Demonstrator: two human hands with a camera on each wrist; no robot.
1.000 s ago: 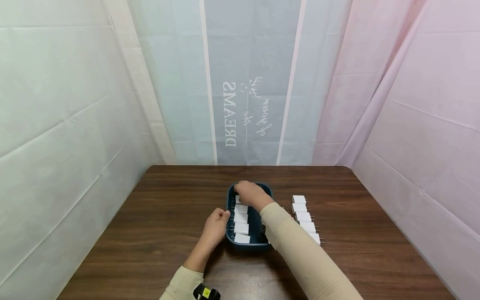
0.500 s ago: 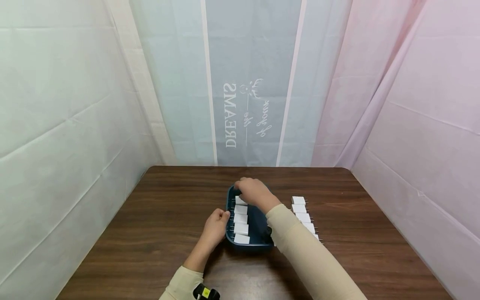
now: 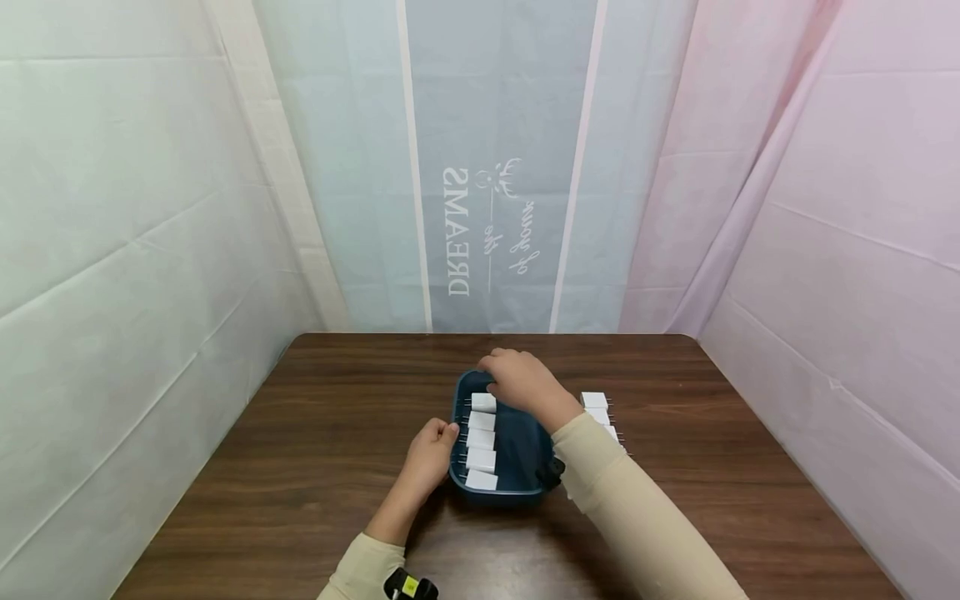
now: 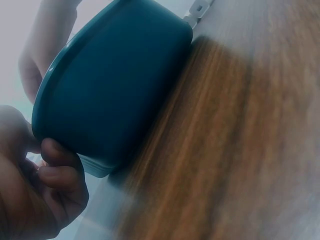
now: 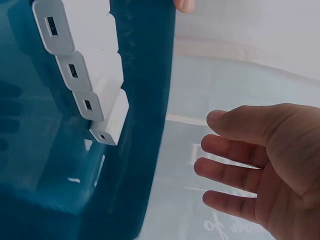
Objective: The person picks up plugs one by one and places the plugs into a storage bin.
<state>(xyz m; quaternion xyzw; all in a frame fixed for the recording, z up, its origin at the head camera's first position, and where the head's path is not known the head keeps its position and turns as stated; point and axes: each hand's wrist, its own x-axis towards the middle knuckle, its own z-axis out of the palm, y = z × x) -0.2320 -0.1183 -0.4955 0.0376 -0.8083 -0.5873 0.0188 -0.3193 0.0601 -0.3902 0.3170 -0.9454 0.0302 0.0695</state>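
Observation:
A dark blue tray (image 3: 519,446) stands on the table, with several white USB charger plugs (image 3: 481,439) lined up along its left side, prongs toward the left wall. In the right wrist view the USB ports of the chargers (image 5: 73,71) face the tray's middle. My left hand (image 3: 429,454) pinches the tray's left rim between thumb and curled fingers; the left wrist view shows the fingers (image 4: 62,175) at the tray's outer wall. Over the far end of the tray is my right hand (image 3: 522,385). Its fingers (image 5: 227,172) are spread and hold nothing.
More white chargers (image 3: 594,401) lie in a row on the wooden table (image 3: 337,417) right of the tray, partly hidden behind the right sleeve (image 3: 637,508). Curtains (image 3: 495,100) hang behind the table, and pale cloth walls (image 3: 135,292) flank it.
My right hand has lifted from the farthest charger in the tray and drawn back to the right, uncovering that charger. The left hand stays at the rim.

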